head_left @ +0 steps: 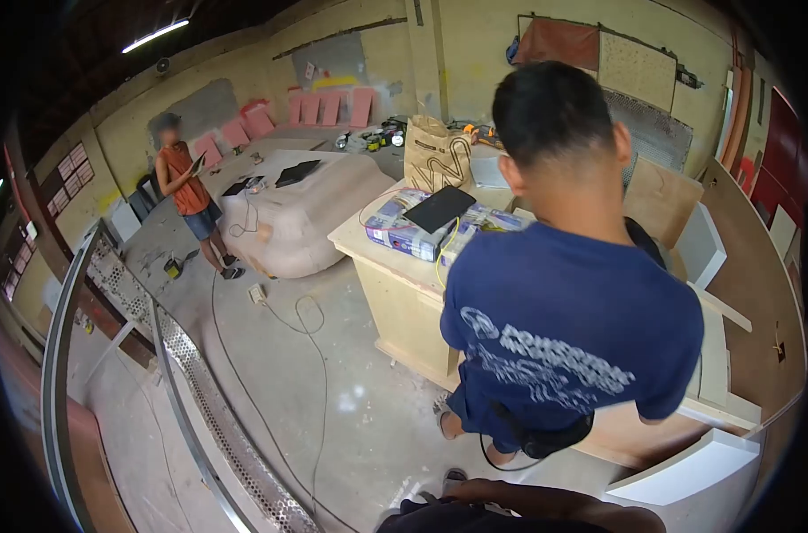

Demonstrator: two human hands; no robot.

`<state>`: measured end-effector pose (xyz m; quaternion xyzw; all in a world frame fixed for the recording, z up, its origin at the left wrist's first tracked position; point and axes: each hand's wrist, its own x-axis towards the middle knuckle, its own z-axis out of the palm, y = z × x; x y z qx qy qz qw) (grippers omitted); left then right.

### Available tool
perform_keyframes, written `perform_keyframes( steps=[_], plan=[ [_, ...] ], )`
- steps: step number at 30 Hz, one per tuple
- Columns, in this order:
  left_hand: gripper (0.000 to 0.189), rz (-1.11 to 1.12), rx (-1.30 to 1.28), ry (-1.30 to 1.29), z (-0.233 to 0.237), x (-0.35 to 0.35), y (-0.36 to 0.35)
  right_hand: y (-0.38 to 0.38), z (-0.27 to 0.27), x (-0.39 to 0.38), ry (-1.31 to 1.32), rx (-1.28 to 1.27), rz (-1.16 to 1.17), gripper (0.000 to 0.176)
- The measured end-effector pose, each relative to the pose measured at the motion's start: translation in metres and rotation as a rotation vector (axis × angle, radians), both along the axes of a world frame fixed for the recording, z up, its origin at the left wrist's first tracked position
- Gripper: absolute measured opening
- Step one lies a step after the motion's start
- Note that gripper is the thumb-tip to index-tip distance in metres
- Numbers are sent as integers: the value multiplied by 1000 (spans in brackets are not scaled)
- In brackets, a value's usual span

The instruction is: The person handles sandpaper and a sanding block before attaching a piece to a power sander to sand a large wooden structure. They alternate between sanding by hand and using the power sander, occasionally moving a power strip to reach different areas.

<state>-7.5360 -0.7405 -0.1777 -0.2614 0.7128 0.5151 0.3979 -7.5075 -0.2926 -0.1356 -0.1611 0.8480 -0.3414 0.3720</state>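
Observation:
Neither of my hands shows. A bare forearm of mine crosses the bottom edge over dark clothing, its hand hidden. Directly ahead, a person in a navy printed T-shirt stands with their back to me, at a pale wooden counter. Their hands are hidden by their body. On the counter, a flat black tablet-like slab rests on purple-and-white boxes, beside a brown paper bag.
Perforated metal framing rises at left. Cords cross the concrete floor. A person in an orange top holds a flat object by a large covered block. White curved panel and wooden boards stand at right.

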Motion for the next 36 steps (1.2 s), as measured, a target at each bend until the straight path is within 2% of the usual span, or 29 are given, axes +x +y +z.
perform_keyframes(
  steps=[2, 3, 5, 7, 9, 11, 12, 14, 16, 17, 18, 19, 20, 21, 22, 25, 26, 27, 29, 32, 34, 36],
  plan=[
    [33, 10, 5, 23, 5, -40, 11, -8, 6, -35, 25, -68, 0, 38],
    [32, 9, 5, 40, 7, -61, 16, -11, -10, -50, -18, -91, -92, 39],
    [32, -7, 13, 75, 5, -107, 23, -6, 28, -80, -76, -76, -247, 40],
    [32, -62, 25, 110, -2, -159, 27, 1, 45, -114, -101, -52, -349, 42],
    [31, -167, 64, 181, -16, -220, 23, 6, 39, -143, -99, -32, -411, 46],
    [31, -338, 191, 404, -41, -288, 8, 14, -5, -165, -12, 103, -354, 50],
    [29, -375, 136, 318, -33, -336, 15, 10, -22, -172, 27, 177, -341, 52],
    [27, -458, 25, 152, -29, -427, 30, -3, 56, -210, -192, 283, -650, 51],
    [25, -692, 87, 346, -76, -526, 25, -25, 51, -229, -204, 263, -730, 48],
    [26, -730, 20, 387, -74, -573, 38, -28, 55, -242, -183, 206, -749, 47],
    [21, -940, -126, 702, -77, -631, 52, -30, 62, -258, -161, 144, -770, 46],
    [22, -1496, -362, 1244, -62, -673, 71, -36, 83, -278, -225, 100, -864, 43],
    [26, -1398, -336, 1125, -47, -715, 94, -45, 94, -289, -167, 68, -944, 42],
    [30, -894, -132, 945, 22, -728, 136, -50, 101, -299, -105, 42, -1025, 41],
    [27, -825, -226, 1009, 48, -751, 173, -54, 109, -307, -43, 20, -1104, 40],
    [40, -832, 25, 1118, 116, -814, 282, -58, 131, -335, 2, 49, -1224, 40],
    [42, -766, 208, 1228, 141, -820, 319, -59, 135, -345, 29, 41, -1253, 40],
    [44, -875, 211, 1343, 163, -827, 351, -55, 146, -357, 59, 27, -1295, 38],
    [50, -837, 300, 1136, 258, -791, 416, -39, 170, -383, 128, -7, -1370, 34],
    [60, -1008, 456, 1535, 299, -774, 480, 7, 161, -417, 340, -42, -1387, 34],
    [69, -1074, 548, 1531, 326, -751, 511, 43, 186, -446, 441, -7, -1454, 30],
    [74, -1245, 508, 1677, 336, -743, 537, 79, 222, -475, 616, -29, -1447, 27]
  ],
)
